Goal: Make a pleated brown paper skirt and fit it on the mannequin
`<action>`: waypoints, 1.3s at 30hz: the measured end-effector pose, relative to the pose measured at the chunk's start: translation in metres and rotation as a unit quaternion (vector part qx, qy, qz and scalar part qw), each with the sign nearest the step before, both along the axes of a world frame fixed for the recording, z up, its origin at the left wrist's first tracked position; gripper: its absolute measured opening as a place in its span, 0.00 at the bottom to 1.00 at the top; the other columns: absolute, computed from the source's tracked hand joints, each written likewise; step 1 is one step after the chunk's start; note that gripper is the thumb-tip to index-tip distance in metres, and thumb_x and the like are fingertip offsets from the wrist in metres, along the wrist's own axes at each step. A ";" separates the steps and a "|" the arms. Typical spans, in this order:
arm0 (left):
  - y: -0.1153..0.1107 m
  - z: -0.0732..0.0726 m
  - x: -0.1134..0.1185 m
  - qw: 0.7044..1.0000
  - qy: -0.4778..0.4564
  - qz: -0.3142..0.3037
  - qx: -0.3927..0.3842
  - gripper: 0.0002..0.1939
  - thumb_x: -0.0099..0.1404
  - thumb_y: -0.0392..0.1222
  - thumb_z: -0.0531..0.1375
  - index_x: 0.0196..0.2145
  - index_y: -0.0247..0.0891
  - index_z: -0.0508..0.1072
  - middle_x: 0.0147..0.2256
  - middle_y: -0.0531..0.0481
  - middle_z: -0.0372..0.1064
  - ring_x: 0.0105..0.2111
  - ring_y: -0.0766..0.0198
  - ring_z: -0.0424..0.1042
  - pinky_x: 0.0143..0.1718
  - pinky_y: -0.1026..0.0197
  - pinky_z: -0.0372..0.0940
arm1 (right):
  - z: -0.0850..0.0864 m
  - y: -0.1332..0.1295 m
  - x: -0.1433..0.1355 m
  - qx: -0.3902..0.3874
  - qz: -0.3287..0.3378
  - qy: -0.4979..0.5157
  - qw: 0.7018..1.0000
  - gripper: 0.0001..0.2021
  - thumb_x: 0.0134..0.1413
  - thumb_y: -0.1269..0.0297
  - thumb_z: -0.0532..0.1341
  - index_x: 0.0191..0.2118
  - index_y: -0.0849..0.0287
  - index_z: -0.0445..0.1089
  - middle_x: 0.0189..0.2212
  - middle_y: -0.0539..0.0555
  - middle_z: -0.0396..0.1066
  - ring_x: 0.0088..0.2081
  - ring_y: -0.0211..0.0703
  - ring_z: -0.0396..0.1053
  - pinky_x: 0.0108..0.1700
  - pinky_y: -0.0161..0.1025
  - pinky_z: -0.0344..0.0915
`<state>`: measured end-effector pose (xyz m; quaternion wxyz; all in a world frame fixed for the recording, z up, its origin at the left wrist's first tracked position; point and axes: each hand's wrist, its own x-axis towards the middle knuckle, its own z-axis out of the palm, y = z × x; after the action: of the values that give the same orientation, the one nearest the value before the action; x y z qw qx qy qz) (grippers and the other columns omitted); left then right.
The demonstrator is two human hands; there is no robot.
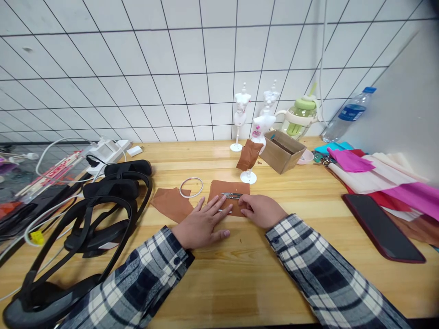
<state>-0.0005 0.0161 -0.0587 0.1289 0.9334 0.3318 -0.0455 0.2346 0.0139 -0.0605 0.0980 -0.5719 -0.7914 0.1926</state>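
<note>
Desk (219,288) of pale, grained wood runs back to a white tiled wall (219,52) with dark joints, and a grey partition (411,114) rises well to the right of the brown cloth square (229,186). The left hand (200,226) lies flat with fingers spread over the square's left part; a whitish strip under those fingers may be paper, but it is too covered to say. The right hand (262,211), at the square's right edge, has thumb and fingers pressed together on the handle end of the snips (233,196), which lie across the square, blades leftward. Left of the square are a brown scrap (173,205) and a silvery ring (202,187) overlapping it, then black strapped headgear (116,188). Behind the square stand three white mannequins (262,122), the nearest with brown fabric (249,155) on it. Behind and right of it sit a cardboard box (283,156), a green-lidded jug (305,105) and a plastic bottle (351,114); well to its right lie bright cloths (377,176) and a dark phone (382,226).
</note>
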 end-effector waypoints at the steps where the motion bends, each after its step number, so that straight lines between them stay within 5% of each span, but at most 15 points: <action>1: 0.000 0.000 0.000 1.000 -0.015 0.000 0.005 0.38 0.68 0.64 0.45 0.68 0.44 0.41 0.69 0.41 0.34 0.68 0.47 0.36 0.64 0.37 0.38 | 0.001 -0.001 -0.001 0.006 -0.001 -0.001 1.000 0.07 0.55 0.65 0.60 0.41 0.53 0.69 0.30 0.48 0.72 0.31 0.38 0.67 0.30 0.34 0.51; 4: 0.007 0.007 -0.006 0.993 -0.098 0.029 0.055 0.38 0.69 0.59 0.49 0.68 0.40 0.41 0.68 0.40 0.42 0.68 0.49 0.42 0.64 0.42 0.44 | 0.006 -0.003 -0.002 0.042 -0.024 0.002 0.999 0.04 0.55 0.62 0.60 0.36 0.54 0.69 0.29 0.48 0.72 0.30 0.37 0.66 0.30 0.35 0.50; 7: 0.021 0.020 -0.021 0.955 -0.174 0.166 0.174 0.26 0.70 0.50 0.50 0.62 0.38 0.58 0.59 0.40 0.61 0.60 0.52 0.59 0.60 0.48 0.54 | 0.012 -0.004 -0.004 0.088 -0.060 0.021 0.994 0.06 0.56 0.60 0.59 0.31 0.55 0.68 0.29 0.48 0.71 0.31 0.37 0.66 0.30 0.35 0.51; 10: 0.034 0.025 -0.040 0.929 -0.090 0.286 0.218 0.16 0.66 0.48 0.54 0.46 0.38 0.73 0.46 0.41 0.71 0.48 0.49 0.67 0.50 0.48 0.61 | 0.012 -0.003 -0.004 0.104 -0.066 0.037 0.992 0.06 0.58 0.62 0.57 0.32 0.55 0.68 0.28 0.48 0.71 0.31 0.37 0.66 0.30 0.35 0.51; 15: 0.045 0.016 -0.051 0.945 -0.029 0.277 0.172 0.09 0.64 0.47 0.57 0.34 0.40 0.73 0.37 0.46 0.73 0.40 0.51 0.71 0.44 0.50 0.61 | 0.007 -0.002 -0.004 0.104 -0.035 0.048 0.993 0.06 0.58 0.64 0.57 0.32 0.56 0.69 0.28 0.48 0.71 0.30 0.38 0.66 0.31 0.35 0.53; 20: 0.042 0.015 -0.043 0.932 -0.154 0.300 0.134 0.09 0.69 0.45 0.51 0.37 0.39 0.68 0.35 0.47 0.74 0.37 0.54 0.72 0.39 0.55 0.62 | 0.006 -0.004 -0.009 0.123 -0.030 0.077 0.989 0.04 0.58 0.65 0.57 0.33 0.55 0.69 0.30 0.49 0.73 0.32 0.40 0.68 0.33 0.37 0.58; 24: 0.023 0.017 -0.028 0.929 -0.299 0.214 0.038 0.08 0.71 0.45 0.49 0.39 0.40 0.64 0.35 0.50 0.73 0.35 0.61 0.72 0.38 0.60 0.64 | 0.010 -0.011 -0.022 0.127 -0.042 0.214 0.968 0.11 0.56 0.63 0.60 0.45 0.54 0.65 0.38 0.51 0.76 0.38 0.43 0.73 0.39 0.39 0.66; 29: 0.001 0.012 -0.005 0.935 -0.335 0.113 0.021 0.07 0.70 0.42 0.51 0.40 0.39 0.67 0.36 0.48 0.72 0.36 0.61 0.72 0.39 0.59 0.66 | 0.014 -0.023 -0.040 0.134 -0.001 0.387 0.912 0.23 0.55 0.61 0.63 0.55 0.54 0.58 0.52 0.56 0.71 0.50 0.44 0.71 0.50 0.41 0.68; 39: 0.002 0.015 -0.007 0.946 -0.316 -0.013 0.066 0.15 0.67 0.35 0.54 0.52 0.40 0.65 0.44 0.46 0.73 0.46 0.60 0.71 0.55 0.54 0.62 | 0.007 -0.027 -0.045 0.173 -0.045 0.379 0.908 0.15 0.54 0.67 0.64 0.48 0.53 0.64 0.47 0.54 0.74 0.44 0.44 0.73 0.46 0.43 0.68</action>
<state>-0.0075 0.0178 -0.0441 0.1643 0.9107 0.2637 0.2722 0.1891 -0.0128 -0.0539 0.4965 -0.4648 -0.6891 0.2500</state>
